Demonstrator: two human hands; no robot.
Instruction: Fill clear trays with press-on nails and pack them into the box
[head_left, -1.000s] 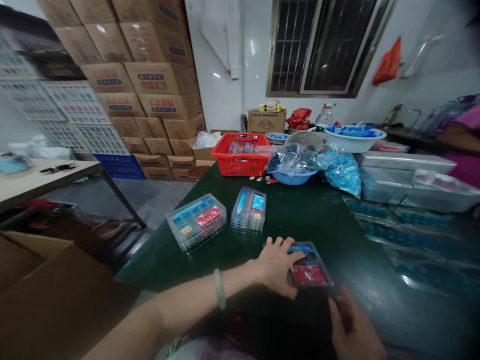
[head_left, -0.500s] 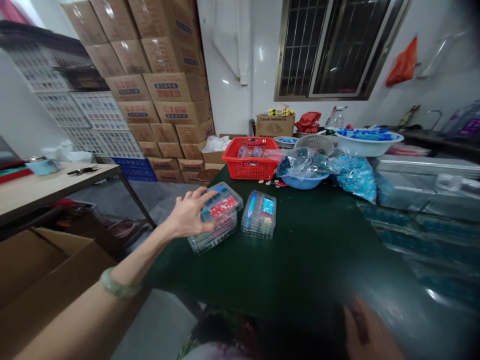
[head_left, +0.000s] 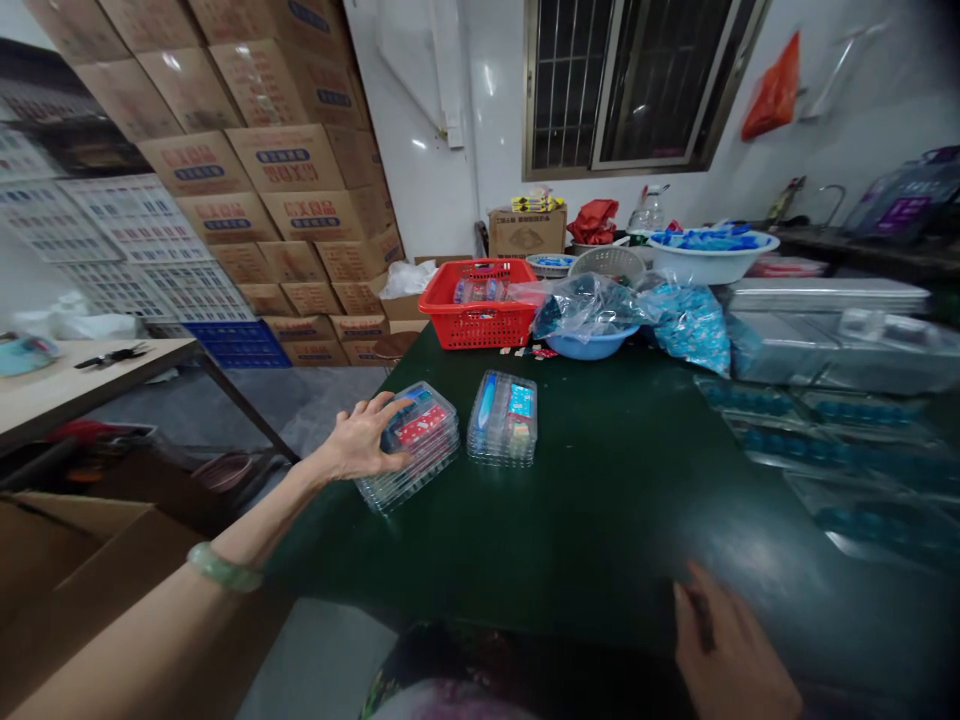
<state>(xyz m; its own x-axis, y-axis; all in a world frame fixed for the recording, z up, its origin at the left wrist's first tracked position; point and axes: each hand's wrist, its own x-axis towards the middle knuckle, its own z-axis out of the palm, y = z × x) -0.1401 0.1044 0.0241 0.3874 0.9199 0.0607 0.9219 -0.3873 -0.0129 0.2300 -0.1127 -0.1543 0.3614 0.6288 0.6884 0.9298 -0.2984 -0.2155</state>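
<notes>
Left hand (head_left: 358,438) drawn back since the previous frame, from over the top of the stack of clear plastic trays (head_left: 409,450) to its left side, leaving the red-labelled pack (head_left: 420,425) less covered. Right hand (head_left: 726,642) shifted only slightly, low at the near edge of the worktop (head_left: 600,530).

Head view. Left fingers (head_left: 379,412) spread wide, tips on the rim of the top tray, no clear closed grip. Pale green bangle (head_left: 223,567) on the left wrist. Right fingers (head_left: 712,610) slightly apart, with a thin dark strip (head_left: 701,618) alongside them; whether held or only shadow, impossible to tell.

Stack of clear plastic trays lying flat on the dark green worktop, just beside a second tray stack (head_left: 501,420), both with blue and red packs inside. Beyond them, a red plastic basket (head_left: 478,305) and a blue bowl (head_left: 589,345) under a clear plastic bag. White basin (head_left: 712,255) of blue packets further back. Flat clear trays of blue items (head_left: 817,440) on the right part of the worktop, silver-grey packs (head_left: 825,310) behind those. Open cardboard box (head_left: 82,590) at lower left, below a pale side table (head_left: 75,375). Stacked cartons (head_left: 285,200) against the wall.
</notes>
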